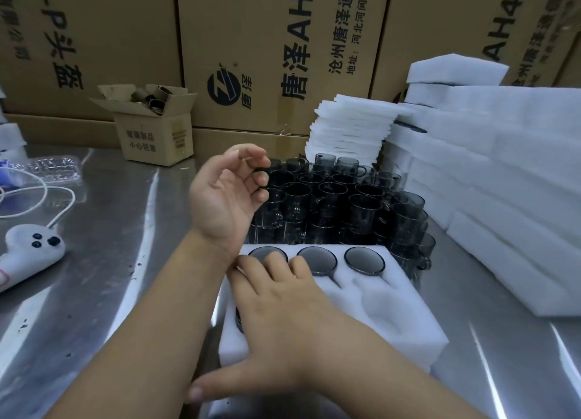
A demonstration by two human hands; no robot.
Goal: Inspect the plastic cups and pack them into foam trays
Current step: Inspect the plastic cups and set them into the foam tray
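The cup [279, 179] in play stands at the near-left edge of a tight cluster of dark, see-through cups [361, 204] piled in two layers mid-counter. The left hand [226, 195], palm turned inward, curls its thumb and fingers round the cup's handle alone. Just in front lies the foam tray [393, 321], toward the counter's near edge. Three packed cups [364, 259] fill its far row, a fourth shows partly under the right hand [283, 311], and the pockets on the right are empty. The right hand lies flat on the tray with fingers straight, gripping nothing, its tips on the leftmost packed cup. The forearms cross, so a lifted cup could knock its neighbours and topple the pile. Held by the handle only, the cup could also swing or slip. If its handle misses the pocket's slot, the foam may tear. A tall stack of foam trays [518, 173] lines the right edge of the counter [125, 261].
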